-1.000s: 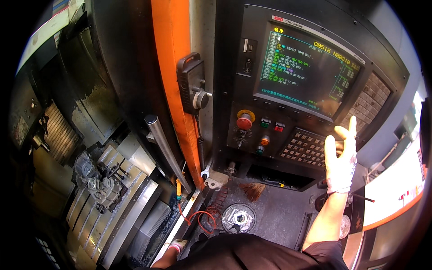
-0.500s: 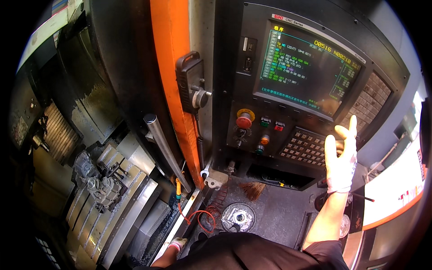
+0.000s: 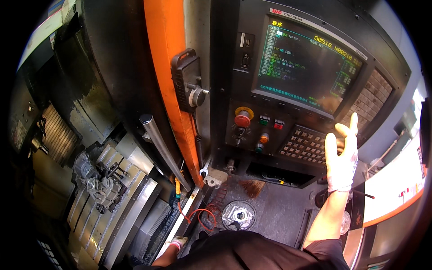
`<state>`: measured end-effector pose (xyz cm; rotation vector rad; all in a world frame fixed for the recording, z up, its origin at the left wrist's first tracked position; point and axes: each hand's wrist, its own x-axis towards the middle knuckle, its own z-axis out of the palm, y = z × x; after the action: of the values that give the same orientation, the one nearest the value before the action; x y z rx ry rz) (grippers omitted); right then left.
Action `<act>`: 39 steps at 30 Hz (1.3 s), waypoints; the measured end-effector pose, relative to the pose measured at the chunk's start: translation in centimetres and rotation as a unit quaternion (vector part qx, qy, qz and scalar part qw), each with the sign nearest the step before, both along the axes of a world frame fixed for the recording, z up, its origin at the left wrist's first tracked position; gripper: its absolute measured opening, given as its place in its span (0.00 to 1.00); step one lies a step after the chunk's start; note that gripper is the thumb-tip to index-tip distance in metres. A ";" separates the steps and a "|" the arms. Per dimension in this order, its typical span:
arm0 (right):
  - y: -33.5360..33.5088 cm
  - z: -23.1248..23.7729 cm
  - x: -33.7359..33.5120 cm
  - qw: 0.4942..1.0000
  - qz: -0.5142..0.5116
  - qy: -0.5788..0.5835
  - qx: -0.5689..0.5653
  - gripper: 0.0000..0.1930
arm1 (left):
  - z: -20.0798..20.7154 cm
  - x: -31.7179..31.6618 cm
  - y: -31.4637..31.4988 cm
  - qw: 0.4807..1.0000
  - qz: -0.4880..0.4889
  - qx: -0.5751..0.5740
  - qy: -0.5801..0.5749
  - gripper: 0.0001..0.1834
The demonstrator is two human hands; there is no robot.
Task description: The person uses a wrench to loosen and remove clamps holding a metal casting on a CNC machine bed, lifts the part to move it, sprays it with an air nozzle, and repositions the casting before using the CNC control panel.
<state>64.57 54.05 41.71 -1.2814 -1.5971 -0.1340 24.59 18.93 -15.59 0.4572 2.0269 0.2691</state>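
My right hand (image 3: pixel 343 159), in a pale glove, is raised at the right end of the control panel's small keypad (image 3: pixel 302 146). Its fingers are apart, with nothing in them. They lie over the panel's edge between the keypad and the larger key block (image 3: pixel 370 99); whether a fingertip presses a key cannot be made out. Above is the lit screen (image 3: pixel 308 67) with lines of coloured text. Low down, my left hand (image 3: pixel 180 242), also gloved, is beside the machine's door sill (image 3: pixel 173 234). Its fingers are too small and partly hidden to read.
To the left, inside the machine, a grey metal casting (image 3: pixel 101 184) sits on the slotted table (image 3: pixel 92 220). A handheld control box (image 3: pixel 186 81) hangs on the orange post (image 3: pixel 167 54). A round metal part (image 3: pixel 238 216), a brush (image 3: pixel 252 188) and a coiled orange hose (image 3: pixel 204 213) lie below the panel.
The text lines on the screen have scrolled on to later ones. The view has shifted slightly. Both hands keep about the same place.
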 end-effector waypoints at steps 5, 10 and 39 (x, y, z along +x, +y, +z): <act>-0.2 0.1 -0.2 1.000 0.003 0.003 -0.001 0.20 | -1.2 0.1 0.3 1.000 0.009 0.008 -0.022 0.31; 0.0 0.0 -0.1 1.000 0.007 0.017 -0.004 0.21 | -9.9 -2.1 -2.1 1.000 -0.020 -0.001 -0.008 0.32; -0.1 0.0 -0.4 1.000 -0.001 0.011 -0.003 0.20 | -9.0 -1.8 -2.2 1.000 0.003 0.002 -0.027 0.33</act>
<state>64.12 54.00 41.73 -1.2849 -1.5780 -0.1150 22.83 16.68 -24.60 0.4415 1.9765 0.2871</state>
